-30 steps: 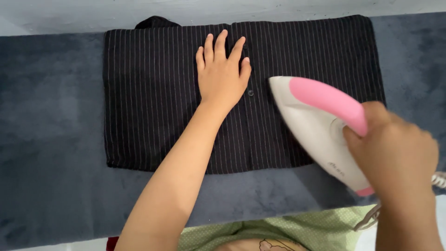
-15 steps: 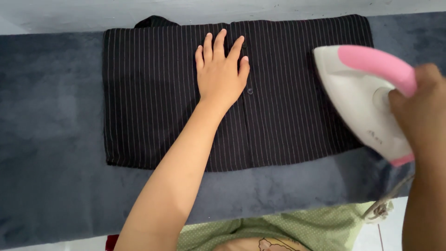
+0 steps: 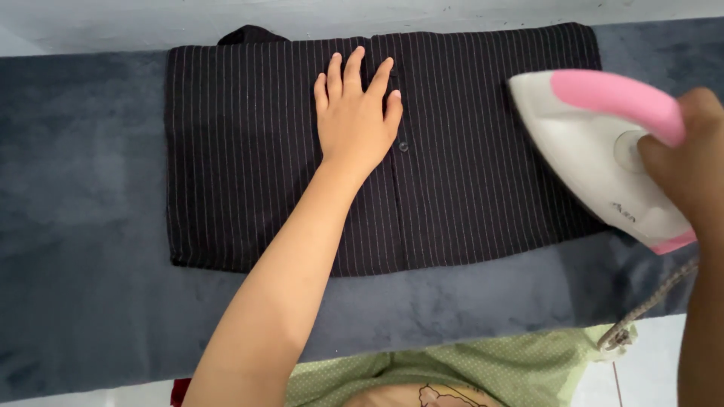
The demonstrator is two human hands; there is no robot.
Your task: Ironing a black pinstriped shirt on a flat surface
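Observation:
A folded black pinstriped shirt (image 3: 241,151) with small dark buttons lies flat on a dark grey-blue padded cloth (image 3: 83,226). My left hand (image 3: 354,113) rests palm down on the shirt's upper middle, fingers spread slightly, beside the button strip. My right hand (image 3: 690,162) grips the pink handle of a white and pink iron (image 3: 596,143). The iron sits at the shirt's right edge, nose pointing up and left. Its braided cord (image 3: 648,305) trails down from the heel.
A pale wall or floor strip (image 3: 377,15) runs along the far edge of the cloth. My green dotted garment (image 3: 483,369) shows at the bottom. A white floor patch (image 3: 648,373) lies at the lower right.
My right hand has carried the iron from the shirt's lower middle out to its right edge, then shifted it slightly lower. My left hand has stayed flat on the shirt.

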